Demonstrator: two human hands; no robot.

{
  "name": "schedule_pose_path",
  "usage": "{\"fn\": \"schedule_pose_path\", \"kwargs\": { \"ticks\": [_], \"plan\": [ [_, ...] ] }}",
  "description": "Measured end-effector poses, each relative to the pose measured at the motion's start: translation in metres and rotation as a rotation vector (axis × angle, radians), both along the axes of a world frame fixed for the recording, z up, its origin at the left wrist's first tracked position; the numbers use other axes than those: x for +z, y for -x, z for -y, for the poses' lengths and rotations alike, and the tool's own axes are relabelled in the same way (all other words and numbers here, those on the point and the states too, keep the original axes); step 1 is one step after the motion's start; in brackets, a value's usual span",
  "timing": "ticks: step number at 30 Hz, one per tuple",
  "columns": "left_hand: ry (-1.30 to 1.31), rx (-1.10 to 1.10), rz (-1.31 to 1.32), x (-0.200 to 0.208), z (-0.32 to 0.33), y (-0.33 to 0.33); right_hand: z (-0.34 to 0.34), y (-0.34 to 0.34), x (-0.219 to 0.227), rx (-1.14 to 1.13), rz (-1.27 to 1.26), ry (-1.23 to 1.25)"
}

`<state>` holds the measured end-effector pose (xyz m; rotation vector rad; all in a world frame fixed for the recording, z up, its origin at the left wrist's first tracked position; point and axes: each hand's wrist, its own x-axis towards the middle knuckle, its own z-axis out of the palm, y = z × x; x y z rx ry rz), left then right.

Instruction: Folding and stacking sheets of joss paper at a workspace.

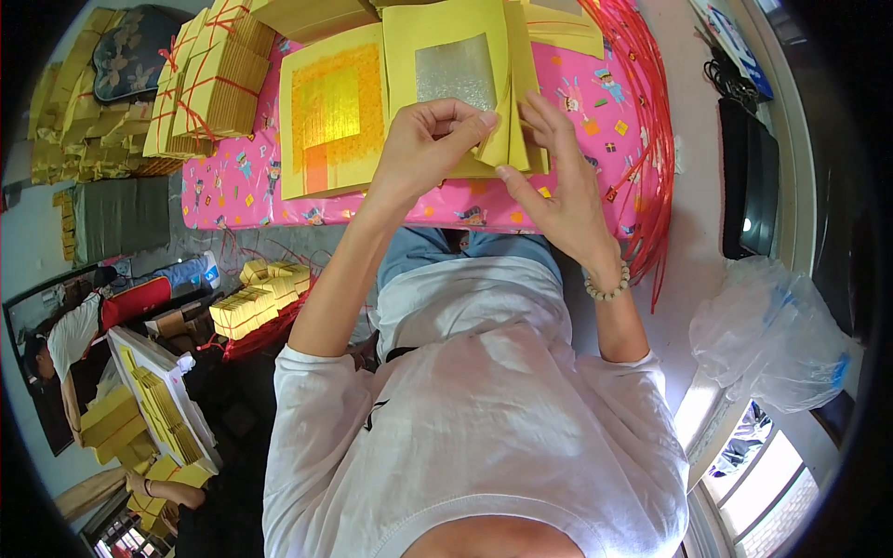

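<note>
A yellow paper sheet with a silver foil square lies on top of a stack in front of me. My left hand pinches the lifted lower right edge of that sheet between thumb and fingertips. Against the stack's right edge is my right hand, its thumb at the lower corner and its fingers apart, partly behind the curled yellow sheets. Left of the stack, a yellow sheet with a gold foil square and orange print lies flat, partly overlapped by the stack.
A pink patterned cloth covers the table. Tied yellow paper bundles stand at the left, and red ties hang at the right. More bundles lie lower left, near other people at work. A clear plastic bag is at right.
</note>
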<state>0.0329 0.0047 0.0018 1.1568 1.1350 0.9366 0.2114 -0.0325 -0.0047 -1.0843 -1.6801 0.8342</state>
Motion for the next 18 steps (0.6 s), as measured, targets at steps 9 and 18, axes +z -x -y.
{"fn": "schedule_pose_path", "kwargs": {
  "ticks": [9, 18],
  "plan": [
    [0.009, -0.059, -0.003, 0.011, 0.002, -0.002, 0.000, 0.002, 0.007, -0.020, 0.213, -0.072],
    [0.044, -0.039, -0.017, 0.005, 0.000, -0.001, 0.000, 0.003, 0.005, -0.016, 0.172, -0.040]
  ]
}}
